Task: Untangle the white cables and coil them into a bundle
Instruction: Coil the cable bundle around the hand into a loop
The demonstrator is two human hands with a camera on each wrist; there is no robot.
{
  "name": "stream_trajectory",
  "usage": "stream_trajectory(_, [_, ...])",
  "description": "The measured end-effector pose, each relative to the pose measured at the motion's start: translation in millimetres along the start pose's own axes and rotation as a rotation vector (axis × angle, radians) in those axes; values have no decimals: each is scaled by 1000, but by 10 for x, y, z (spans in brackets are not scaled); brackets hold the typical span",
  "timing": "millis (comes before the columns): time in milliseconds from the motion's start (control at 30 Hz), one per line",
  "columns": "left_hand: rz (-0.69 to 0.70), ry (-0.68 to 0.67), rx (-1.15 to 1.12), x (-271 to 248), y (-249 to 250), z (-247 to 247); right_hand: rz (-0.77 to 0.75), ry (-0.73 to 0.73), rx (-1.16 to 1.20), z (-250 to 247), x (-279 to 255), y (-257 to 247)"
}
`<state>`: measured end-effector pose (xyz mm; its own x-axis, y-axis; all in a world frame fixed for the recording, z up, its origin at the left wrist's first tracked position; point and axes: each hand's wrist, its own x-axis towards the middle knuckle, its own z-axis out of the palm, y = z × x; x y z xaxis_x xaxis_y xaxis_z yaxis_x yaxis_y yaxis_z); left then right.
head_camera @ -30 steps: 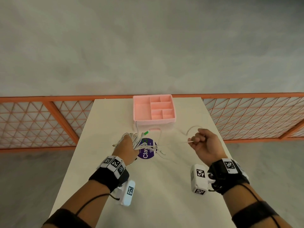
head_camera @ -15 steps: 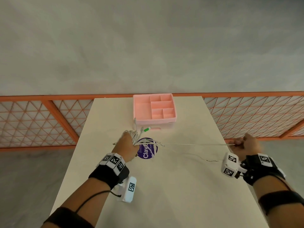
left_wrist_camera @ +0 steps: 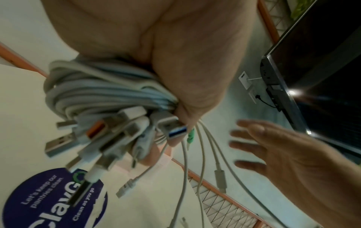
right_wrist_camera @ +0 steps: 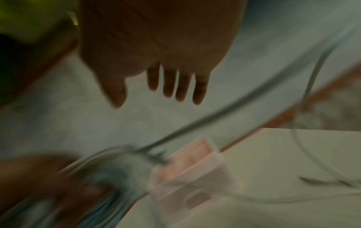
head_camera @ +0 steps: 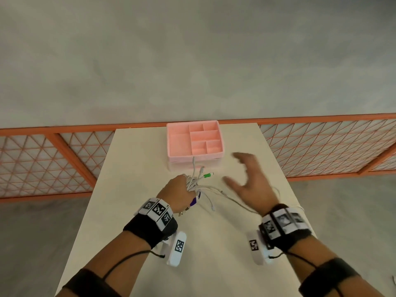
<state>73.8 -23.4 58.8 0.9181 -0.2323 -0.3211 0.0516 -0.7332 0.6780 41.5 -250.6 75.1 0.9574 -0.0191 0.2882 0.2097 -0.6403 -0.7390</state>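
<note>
Meanwhile left hand point(head_camera: 177, 192) gripping white cables point(left_wrist_camera: 101, 91), right hand point(head_camera: 251, 181) spread, empty.

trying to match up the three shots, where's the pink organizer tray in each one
Head: pink organizer tray at centre, on the table's far end.
Left wrist: only a pale pink sliver behind the held plugs, lower centre.
Right wrist: blurred, lower centre.
Shared landmark: the cable bundle gripped by the left hand.
</note>
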Motion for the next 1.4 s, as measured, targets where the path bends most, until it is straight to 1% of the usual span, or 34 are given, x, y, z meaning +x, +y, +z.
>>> stream_trajectory(33, [15, -3, -16, -12, 53, 11, -76, -165, -39, 128, -6, -110])
stream_trajectory(67, [32, -6, -35, -27, 101, 17, -110, -300, -118, 254, -8, -190])
stream_trajectory(100, [51, -16, -52, -44, 146, 20, -130, -377, -205, 376, -5, -230])
stream_trajectory(133, [67, -30, -63, -55, 176, 21, -155, -404, -307, 491, 4, -243])
stream_trajectory(200, [76, -62, -78, -82, 200, 13, -199, -390, -455, 626, 48, -230])
stream_trajectory(267, [87, -100, -96, -111, 184, -18, -202, -418, -441, 653, 133, -216])
stream_trajectory(367, [105, -147, -142, -157, 125, -77, -155, -544, -338, 564, 291, -191])
stream_trajectory(433, [118, -131, -181, -171, 67, -91, -168, -612, -364, 495, 355, -168])
stream_trajectory(500, [131, -103, -192, -161, 36, -85, -191, -647, -399, 439, 380, -150])
stream_trajectory(633, [179, -88, -198, -138, 46, -35, -268, -634, -526, 300, 476, -175])
stream_trajectory(733, [208, -84, -189, -142, 83, 21, -281, -675, -602, 153, 572, -233])
stream_trajectory(833, [221, -126, -189, -136, 121, 14, -277, -749, -571, 72, 622, -242])
stream_trajectory(900, [221, -174, -214, -145, 148, -20, -247, -787, -506, 4, 644, -294])
stream_trajectory(933, [223, -196, -245, -146, 156, -37, -235, -798, -481, -24, 656, -318])
stream_trajectory(1000, [227, -210, -290, -138, 164, -60, -267, -798, -508, -75, 675, -369])
stream_trajectory(1100, [220, -189, -331, -147, 190, -78, -336, -768, -636, -90, 684, -416])
stream_trajectory(1200, [172, -228, -429, -184, 233, -72, -382, -662, -706, -104, 732, -419])
stream_trajectory(1233, [155, -243, -476, -203, 241, -72, -377, -615, -713, -117, 756, -392])
stream_trajectory(1300, [185, -285, -605, -246, 268, -84, -353, -546, -701, -133, 786, -321])
stream_trajectory(1400, [230, -347, -787, -297, 318, -114, -326, -511, -640, -102, 757, -268])
